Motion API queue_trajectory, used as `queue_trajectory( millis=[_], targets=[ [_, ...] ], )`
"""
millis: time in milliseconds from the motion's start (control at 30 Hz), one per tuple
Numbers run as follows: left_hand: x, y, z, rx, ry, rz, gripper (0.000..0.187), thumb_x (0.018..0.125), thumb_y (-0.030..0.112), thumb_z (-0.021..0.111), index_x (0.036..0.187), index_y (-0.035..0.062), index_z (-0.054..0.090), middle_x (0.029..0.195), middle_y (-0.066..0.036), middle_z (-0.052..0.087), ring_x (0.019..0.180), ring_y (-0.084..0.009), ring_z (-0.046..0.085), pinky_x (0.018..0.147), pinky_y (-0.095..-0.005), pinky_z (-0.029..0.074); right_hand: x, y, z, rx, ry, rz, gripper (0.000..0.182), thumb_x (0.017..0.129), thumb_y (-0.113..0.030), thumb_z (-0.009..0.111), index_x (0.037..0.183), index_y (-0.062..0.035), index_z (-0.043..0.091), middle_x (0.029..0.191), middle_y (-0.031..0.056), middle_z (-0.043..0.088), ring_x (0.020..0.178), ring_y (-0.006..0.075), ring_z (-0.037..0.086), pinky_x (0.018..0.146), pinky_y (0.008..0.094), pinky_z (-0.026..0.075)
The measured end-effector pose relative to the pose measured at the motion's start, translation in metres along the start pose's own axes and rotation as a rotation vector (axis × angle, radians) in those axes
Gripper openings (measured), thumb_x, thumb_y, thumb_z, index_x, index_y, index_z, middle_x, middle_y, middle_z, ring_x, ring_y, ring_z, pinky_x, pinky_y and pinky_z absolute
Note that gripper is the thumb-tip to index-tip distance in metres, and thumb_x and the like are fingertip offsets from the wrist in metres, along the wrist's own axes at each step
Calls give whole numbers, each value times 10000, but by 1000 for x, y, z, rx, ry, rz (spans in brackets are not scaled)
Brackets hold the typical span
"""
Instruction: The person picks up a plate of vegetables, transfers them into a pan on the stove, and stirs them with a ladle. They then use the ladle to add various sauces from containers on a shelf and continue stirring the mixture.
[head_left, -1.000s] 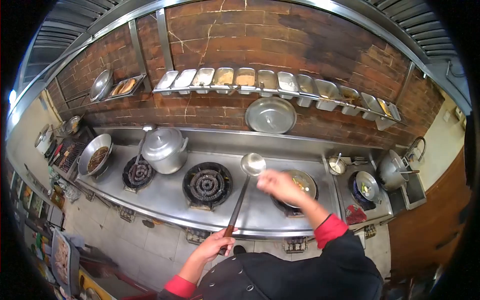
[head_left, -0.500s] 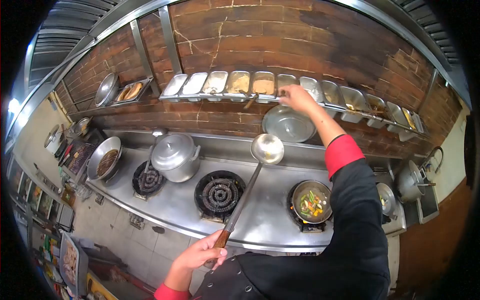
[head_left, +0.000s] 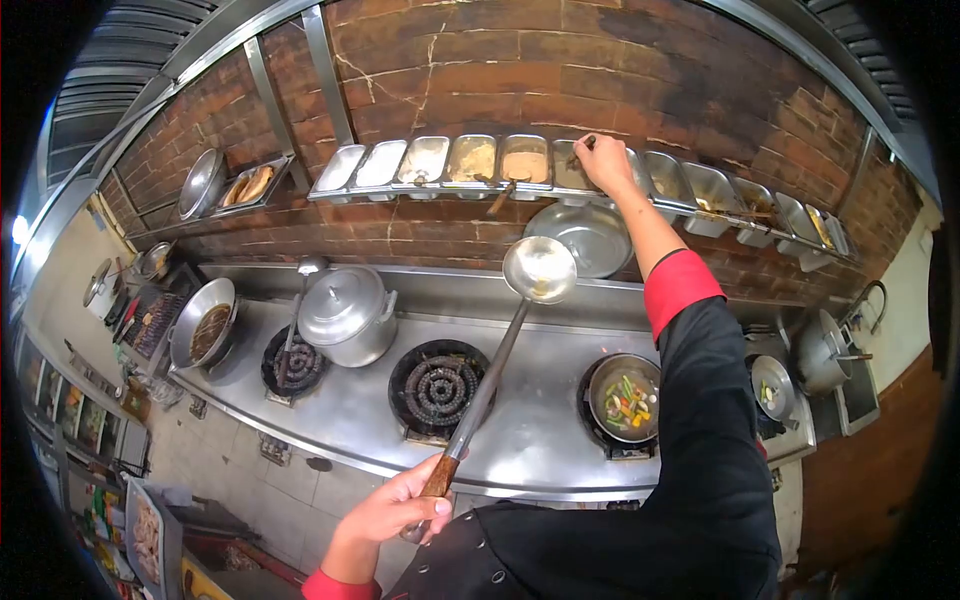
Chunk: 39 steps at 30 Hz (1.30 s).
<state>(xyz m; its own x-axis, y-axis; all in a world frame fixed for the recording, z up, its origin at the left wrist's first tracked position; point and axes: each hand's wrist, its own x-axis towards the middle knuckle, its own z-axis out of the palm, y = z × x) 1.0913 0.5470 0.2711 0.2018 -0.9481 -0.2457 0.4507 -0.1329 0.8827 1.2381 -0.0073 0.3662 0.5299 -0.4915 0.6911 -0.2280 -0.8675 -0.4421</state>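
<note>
Right hand (head_left: 603, 160) fingers pinched into a seasoning tray (head_left: 572, 163) on the wall rail, above the frying pan (head_left: 624, 397). Left hand (head_left: 395, 512) fingers wrapped round ladle (head_left: 538, 270) handle, bowl level left of that pan. Best kept level while pinching.

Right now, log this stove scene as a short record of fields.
left hand: grips the wooden handle of the ladle, bowl raised over the counter
right hand: reaches into a tray of the wall tray row
pan: on the right burner, holds mixed vegetables
middle burner: bare
lidded pot: on the counter, left of the ladle
</note>
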Motion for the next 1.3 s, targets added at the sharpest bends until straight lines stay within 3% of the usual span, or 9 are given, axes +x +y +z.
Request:
queue_trajectory(
  millis=[133, 300, 567, 767, 967, 1067, 1133, 1233, 1300],
  targets=[
    [7, 7, 3, 11, -8, 18, 664, 926, 111, 570, 1505, 74, 247, 698, -42, 538, 600, -112, 529, 499, -254, 444, 0, 5, 1, 80, -28, 44, 271, 860, -315, 640, 924, -69, 735, 797, 160, 716, 738, 276, 701, 789, 384, 535],
    [12, 15, 14, 66, 61, 55, 698, 892, 175, 620, 1489, 31, 287, 645, -52, 524, 526, -119, 505, 420, -249, 420, -3, 0, -25, 422, -27, 216, 243, 885, -249, 650, 932, -22, 721, 789, 93, 728, 658, 148, 695, 614, 288, 558],
    [19, 35, 17, 51, 47, 73, 681, 887, 194, 620, 1469, 14, 316, 634, -59, 513, 501, -124, 486, 410, -247, 399, -35, -13, -94, 774, -131, 213, 250, 900, -208, 649, 1011, 14, 684, 830, 81, 704, 690, 114, 669, 584, 241, 530],
    [19, 44, 11, 16, -45, 55, 626, 926, 126, 576, 1481, 72, 290, 685, -44, 537, 552, -111, 512, 464, -253, 426, -117, -26, -118, 634, -337, 98, 180, 903, -164, 637, 982, -21, 712, 777, 16, 670, 686, 65, 597, 602, 225, 484],
    [21, 45, 11, 29, -35, 59, 611, 926, 130, 577, 1475, 67, 314, 671, -44, 533, 548, -112, 513, 461, -255, 423, -162, -43, -124, 564, -161, -101, 181, 868, -136, 667, 1002, -22, 711, 934, 55, 696, 816, 88, 622, 714, 260, 497],
    [23, 48, 14, 38, -29, 32, 609, 927, 125, 571, 1473, 66, 308, 665, -44, 530, 547, -113, 511, 459, -256, 420, -169, -13, -104, 279, -319, -67, 188, 867, -137, 669, 1011, -24, 711, 849, 70, 709, 719, 105, 623, 652, 272, 501],
    [26, 49, 11, 52, -27, 34, 608, 928, 124, 567, 1473, 65, 304, 666, -45, 531, 545, -113, 509, 459, -257, 420, -170, -27, -108, 285, -280, -46, 192, 858, -135, 670, 1003, -15, 712, 806, 81, 714, 663, 111, 619, 635, 272, 500],
    [26, 45, 13, 55, -19, -5, 600, 929, 124, 561, 1467, 64, 302, 669, -43, 532, 543, -112, 505, 460, -257, 421, -177, -38, -119, 630, -248, 81, 196, 853, -143, 673, 973, 8, 710, 797, 115, 712, 673, 105, 635, 651, 272, 507],
    [28, 48, 17, 67, 2, 1, 575, 932, 126, 563, 1449, 58, 322, 672, -30, 531, 547, -104, 499, 469, -254, 426, -176, -21, -111, 428, -304, 36, 193, 868, -145, 666, 973, 10, 712, 800, 92, 714, 682, 95, 634, 651, 267, 507]
  ],
)
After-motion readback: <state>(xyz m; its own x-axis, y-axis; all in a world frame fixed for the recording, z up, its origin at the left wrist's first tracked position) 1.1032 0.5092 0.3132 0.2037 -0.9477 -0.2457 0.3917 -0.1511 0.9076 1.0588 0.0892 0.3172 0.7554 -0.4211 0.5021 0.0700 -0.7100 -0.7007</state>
